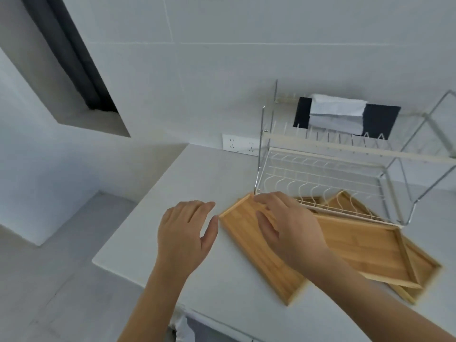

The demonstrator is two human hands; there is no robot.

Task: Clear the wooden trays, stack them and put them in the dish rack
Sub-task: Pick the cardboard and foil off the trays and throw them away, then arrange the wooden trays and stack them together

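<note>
Desk (222, 174) is white and carries a wire dish rack (328, 178) by the wall. Three wooden trays (365, 250) lie overlapped before and partly under the rack. The right hand (291, 225) rests open on the left tray; the left hand (185, 233) hovers open just beside its edge, holding nothing.

White desk (202, 174) vs. tiled wall; double wall socket (240, 144) just above desk's far edge, dark panel (380, 120) w/ folded white cloth (338, 107) draped over it higher up, dark curtain (66, 48) in recess at upper left.
</note>
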